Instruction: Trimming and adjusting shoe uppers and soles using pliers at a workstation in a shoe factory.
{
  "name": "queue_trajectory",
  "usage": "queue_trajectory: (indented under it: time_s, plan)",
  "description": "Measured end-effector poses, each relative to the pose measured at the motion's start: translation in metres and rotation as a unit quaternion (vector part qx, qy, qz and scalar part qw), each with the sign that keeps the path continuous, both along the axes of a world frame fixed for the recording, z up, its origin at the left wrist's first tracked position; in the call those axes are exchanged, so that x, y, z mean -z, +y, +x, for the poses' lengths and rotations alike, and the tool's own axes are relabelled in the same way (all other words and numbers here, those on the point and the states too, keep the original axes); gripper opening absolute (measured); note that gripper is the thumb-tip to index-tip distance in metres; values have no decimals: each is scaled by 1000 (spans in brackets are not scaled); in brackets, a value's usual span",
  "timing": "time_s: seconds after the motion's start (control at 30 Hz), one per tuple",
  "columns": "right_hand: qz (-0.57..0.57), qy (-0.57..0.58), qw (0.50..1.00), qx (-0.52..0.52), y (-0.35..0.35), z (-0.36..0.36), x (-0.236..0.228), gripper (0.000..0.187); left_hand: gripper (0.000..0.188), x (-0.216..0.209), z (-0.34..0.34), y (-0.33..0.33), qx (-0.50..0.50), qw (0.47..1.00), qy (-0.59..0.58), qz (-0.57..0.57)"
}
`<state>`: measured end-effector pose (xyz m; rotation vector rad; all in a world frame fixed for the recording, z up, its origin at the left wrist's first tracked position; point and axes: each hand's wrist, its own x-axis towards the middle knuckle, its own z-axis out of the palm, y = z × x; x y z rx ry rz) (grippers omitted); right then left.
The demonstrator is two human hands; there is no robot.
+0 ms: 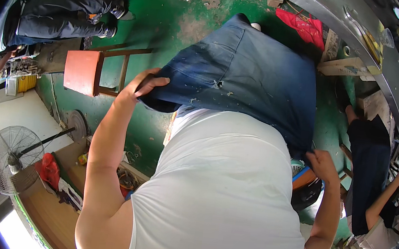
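A worn dark blue apron [254,74], frayed by small holes near its middle, spreads out in front of my waist. One edge of it runs along the bottom of my white sleeveless shirt [223,171]. On the left, my left hand [149,83] is closed round one corner, thumb on top of the cloth. My right hand [324,164] grips the opposite corner at the right, lower down beside my hip; its fingertips are partly hidden. The cloth hangs slightly slack between both hands.
An orange-topped stool [82,72] stands on the green floor [165,17] to the left. Beyond it is a person in dark trousers [57,15]; another person [369,163] is at the right beside a metal workbench [320,10]. A caged fan [13,160] stands at lower left.
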<state>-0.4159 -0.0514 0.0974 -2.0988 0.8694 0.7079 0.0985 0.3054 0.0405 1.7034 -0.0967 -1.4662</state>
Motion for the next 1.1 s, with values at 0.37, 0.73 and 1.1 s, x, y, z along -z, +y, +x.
queue_trajectory:
  time_s: [0.37,0.73,1.1]
  plan:
    - [37,-34,999,10,10,21,-18,36,81,-50,30,-1,413,708,-532,210]
    - [-11,-289,955,69,39,75,-34,23,25,-132,-121,-115,360,828,-141,-407]
    - [108,-424,892,-109,30,99,-73,10,12,-132,-122,-147,353,835,-158,-391]
